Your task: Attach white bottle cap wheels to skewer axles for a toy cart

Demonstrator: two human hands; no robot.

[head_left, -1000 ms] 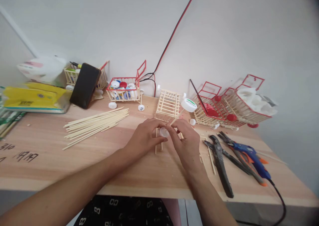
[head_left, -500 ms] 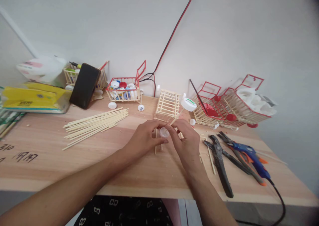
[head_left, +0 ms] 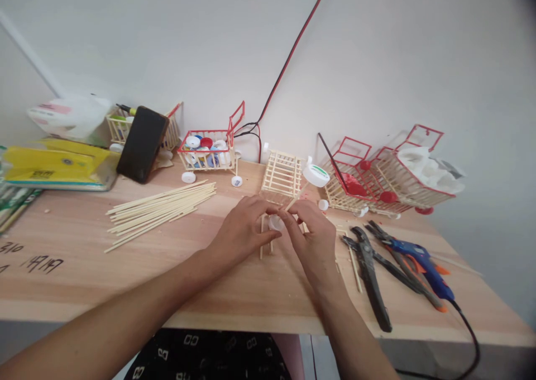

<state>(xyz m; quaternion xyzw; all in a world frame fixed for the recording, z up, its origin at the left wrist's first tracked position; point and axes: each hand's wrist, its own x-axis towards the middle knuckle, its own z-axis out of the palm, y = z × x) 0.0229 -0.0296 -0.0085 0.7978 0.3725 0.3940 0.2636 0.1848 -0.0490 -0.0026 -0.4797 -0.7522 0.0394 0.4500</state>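
Between my hands is a wooden stick [head_left: 292,202] with a white bottle cap [head_left: 316,175] with a green mark on its far end. A second white cap [head_left: 275,222] is at the near end, open side towards me. My left hand [head_left: 247,226] is closed on that second cap, thumb below and fingers above. Thumb and fingers of my right hand [head_left: 309,232] pinch the stick beside it. Short wooden sticks [head_left: 262,240] show beneath my hands, partly hidden. Just behind my hands stands a small slatted wooden frame [head_left: 282,173] with white caps at its corners.
A pile of thin sticks [head_left: 161,212] lies left. On the right are cutting pliers [head_left: 371,279] and a blue glue gun [head_left: 422,262] with its cable. Along the wall stand small stick carts, one with bottle caps [head_left: 207,148], and a phone [head_left: 143,144].
Hardly anything differs. My left hand and the near cap have shifted very slightly; both hands keep their hold.
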